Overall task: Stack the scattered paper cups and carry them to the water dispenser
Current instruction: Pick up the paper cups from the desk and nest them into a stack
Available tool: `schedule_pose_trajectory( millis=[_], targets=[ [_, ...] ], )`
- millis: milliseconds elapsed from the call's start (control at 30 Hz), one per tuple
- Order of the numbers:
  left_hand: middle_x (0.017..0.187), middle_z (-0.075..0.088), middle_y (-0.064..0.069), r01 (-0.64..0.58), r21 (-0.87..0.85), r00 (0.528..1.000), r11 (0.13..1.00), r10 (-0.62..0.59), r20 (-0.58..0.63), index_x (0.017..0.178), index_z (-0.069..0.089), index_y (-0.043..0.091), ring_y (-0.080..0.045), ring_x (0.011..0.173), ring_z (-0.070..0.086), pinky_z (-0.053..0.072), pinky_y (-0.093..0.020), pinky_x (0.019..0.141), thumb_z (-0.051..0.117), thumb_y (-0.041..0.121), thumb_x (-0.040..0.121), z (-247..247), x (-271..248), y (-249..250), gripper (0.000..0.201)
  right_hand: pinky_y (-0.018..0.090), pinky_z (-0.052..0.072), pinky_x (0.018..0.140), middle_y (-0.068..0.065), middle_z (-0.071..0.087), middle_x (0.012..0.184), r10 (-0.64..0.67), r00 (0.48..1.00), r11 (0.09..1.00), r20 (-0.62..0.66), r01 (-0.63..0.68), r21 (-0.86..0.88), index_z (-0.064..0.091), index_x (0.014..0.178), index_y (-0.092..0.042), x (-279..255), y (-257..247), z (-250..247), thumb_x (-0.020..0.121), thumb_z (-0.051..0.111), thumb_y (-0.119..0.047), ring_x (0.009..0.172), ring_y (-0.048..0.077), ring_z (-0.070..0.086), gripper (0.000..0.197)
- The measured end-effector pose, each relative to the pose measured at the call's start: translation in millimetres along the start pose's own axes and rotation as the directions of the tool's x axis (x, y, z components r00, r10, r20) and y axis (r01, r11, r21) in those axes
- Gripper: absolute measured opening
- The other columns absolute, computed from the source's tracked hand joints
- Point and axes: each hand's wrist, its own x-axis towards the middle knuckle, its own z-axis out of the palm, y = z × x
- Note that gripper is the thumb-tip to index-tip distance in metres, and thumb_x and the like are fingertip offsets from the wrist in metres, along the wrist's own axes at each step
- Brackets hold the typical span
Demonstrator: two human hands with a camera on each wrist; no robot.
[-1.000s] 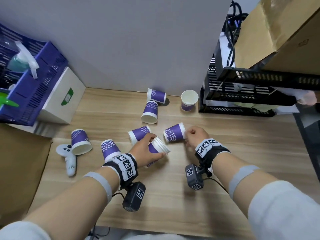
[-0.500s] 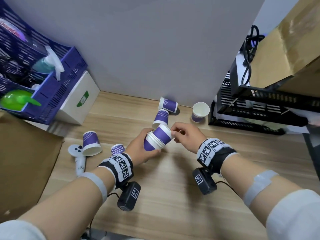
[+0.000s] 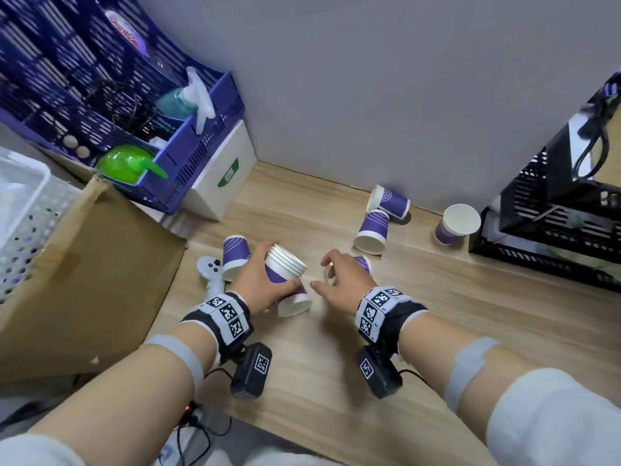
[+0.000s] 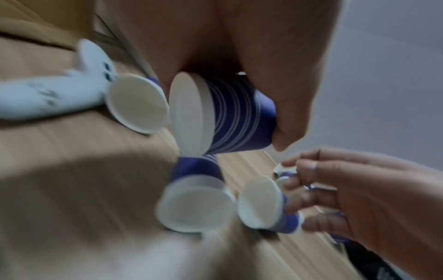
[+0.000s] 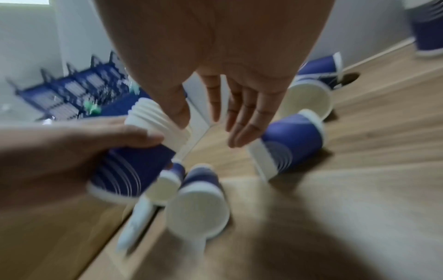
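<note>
My left hand (image 3: 268, 277) grips a stack of several nested purple paper cups (image 3: 289, 260) just above the wooden table (image 3: 437, 314), rims pointing away from me. In the left wrist view the stack (image 4: 227, 117) shows its white base. My right hand (image 3: 331, 274) hovers open, fingers (image 5: 239, 121) stretched over a cup lying on its side (image 5: 292, 140), (image 3: 364, 264). Another loose cup (image 3: 295, 302) lies below the stack, and one (image 3: 235, 257) sits by the left hand. Three more cups are at the back: two lying (image 3: 391, 200), (image 3: 371, 232) and one upright (image 3: 457, 223).
A white controller (image 3: 210, 270) lies left of the cups. A cardboard box (image 3: 84, 280) and a purple basket (image 3: 117, 112) on a white box (image 3: 221, 173) fill the left side. A black wire rack (image 3: 554, 230) stands at the right against the grey wall.
My right hand has let go of the stack and dropped to the cup lying on the table. The left hand has turned the stack so its rims face away. The head view has swung left.
</note>
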Motion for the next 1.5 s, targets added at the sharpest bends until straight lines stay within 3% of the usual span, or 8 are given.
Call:
schedule_pose_trajectory(
  millis=[233,333,533,667,900,1000,1266,1500],
  targets=[
    [0.09,0.07,-0.006,0.042,0.117,0.999,0.992,-0.042,-0.003,0.102,0.058,0.028,-0.018,0.074,0.068,0.058,-0.028,0.056,0.082,0.034,0.064,-27.6,-11.6,-43.9,0.046,0.038,0.044,0.081,0.013,0.059,0.123,0.287,0.956,0.945,0.06,-0.273,-0.18,0.034,0.132,-0.013,11.6,-36.9,73.6,0.07,0.059,-0.071,0.112,0.035,0.062,0.089],
    [0.094,0.068,-0.015,0.041,0.068,0.997,0.997,-0.046,0.063,0.111,0.055,0.015,-0.01,0.064,0.058,0.049,-0.018,0.05,0.081,0.02,0.073,-29.5,-13.0,-55.7,0.047,0.038,0.048,0.083,0.014,0.059,0.119,0.306,0.952,0.943,0.02,-0.301,-0.14,0.034,0.128,-0.011,17.8,-37.7,82.0,0.072,0.064,-0.056,0.109,0.036,0.062,0.078],
    [0.091,0.066,0.003,0.067,0.049,0.994,0.997,-0.07,0.078,0.112,0.049,0.036,-0.016,0.065,0.058,0.044,-0.028,0.054,0.082,0.041,0.064,-36.7,-4.2,-68.7,0.059,0.032,0.047,0.089,0.006,0.05,0.112,0.203,0.972,0.944,-0.122,-0.161,0.287,0.054,0.112,-0.031,30.7,-41.5,31.5,0.069,0.075,-0.044,0.095,0.026,0.057,0.049],
    [0.091,0.064,0.007,0.017,0.057,0.996,0.998,-0.022,0.092,0.115,0.052,0.033,-0.009,0.069,0.06,0.045,-0.023,0.054,0.086,0.037,0.066,-40.5,-3.7,-58.4,0.059,0.037,0.054,0.079,0.004,0.051,0.132,0.107,0.994,0.907,0.032,-0.111,0.407,0.057,0.123,-0.041,39.2,-54.3,11.2,0.074,0.065,-0.045,0.116,0.026,0.056,0.05],
    [0.091,0.069,0.001,-0.068,0.069,0.986,0.995,0.057,0.154,0.104,0.056,0.041,-0.024,0.079,0.071,0.063,-0.043,0.065,0.072,0.045,0.06,-43.7,-11.1,-42.8,0.048,0.036,0.007,0.123,0.003,0.021,0.165,0.035,0.954,0.983,0.298,-0.087,0.161,0.017,0.156,-0.026,36.2,-92.6,45.7,0.1,0.03,-0.053,0.153,0.021,0.012,0.064],
    [0.093,0.073,0.0,-0.02,0.001,0.991,1.0,0.02,0.132,0.101,0.057,0.039,-0.022,0.085,0.073,0.062,-0.046,0.078,0.073,0.049,0.057,-50.2,-13.1,-58.1,0.048,0.025,0.031,0.112,0.002,0.036,0.156,0.012,0.917,0.904,0.398,-0.18,0.389,0.028,0.153,-0.019,37.1,-111.2,59.8,0.104,0.024,-0.044,0.143,0.017,0.033,0.055],
    [0.105,0.071,0.009,0.094,-0.007,0.992,0.996,-0.093,0.089,0.121,0.057,0.03,-0.011,0.096,0.069,0.057,-0.038,0.093,0.085,0.043,0.066,-82.6,-16.7,-100.4,0.063,0.041,0.055,0.082,0.009,0.042,0.121,-0.068,0.997,0.983,-0.028,0.062,-0.171,0.041,0.13,-0.027,85.3,-97.3,95.1,0.082,0.06,-0.026,0.093,0.032,0.063,0.051],
    [0.106,0.07,0.01,0.073,0.012,0.993,0.997,-0.074,0.092,0.124,0.054,0.032,-0.011,0.1,0.068,0.057,-0.031,0.09,0.084,0.049,0.063,-89.7,-9.5,-104.9,0.07,0.036,0.041,0.067,0.017,0.064,0.104,-0.071,0.978,0.97,-0.198,0.022,-0.241,0.053,0.104,-0.015,102.4,-94.0,92.7,0.088,0.045,-0.014,0.091,0.041,0.062,0.018]
  ],
)
